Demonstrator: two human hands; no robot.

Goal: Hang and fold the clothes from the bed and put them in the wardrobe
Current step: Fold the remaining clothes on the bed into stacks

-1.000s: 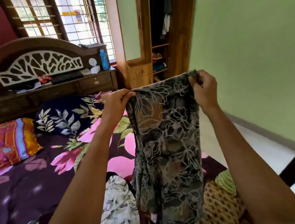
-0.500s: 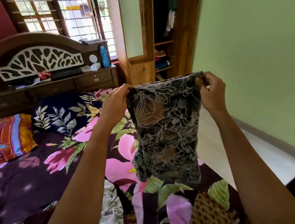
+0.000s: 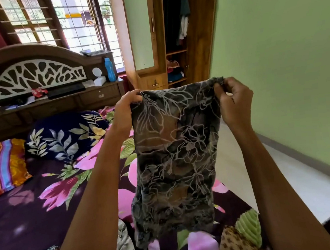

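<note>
Left hand [image 3: 127, 108] and right hand [image 3: 235, 102] each pinch a top corner of the garment [image 3: 175, 159]. They're raised and spread, so it hangs flat and its shape reads, probably squaring up for a fold. It hangs over the bed [image 3: 25, 220], well apart from the open wardrobe [image 3: 198, 42]. Fabric is thin, semi-sheer, dark grey with pale floral outlines. Lower edge is crumpled; can't tell if it touches the bed.

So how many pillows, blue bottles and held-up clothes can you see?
Pillows: 2, the navy leafy pillow and the orange striped pillow
Blue bottles: 1, the blue bottle
Held-up clothes: 1, the grey flowery cloth, gripped by the left hand and the right hand
Total: 4
</note>
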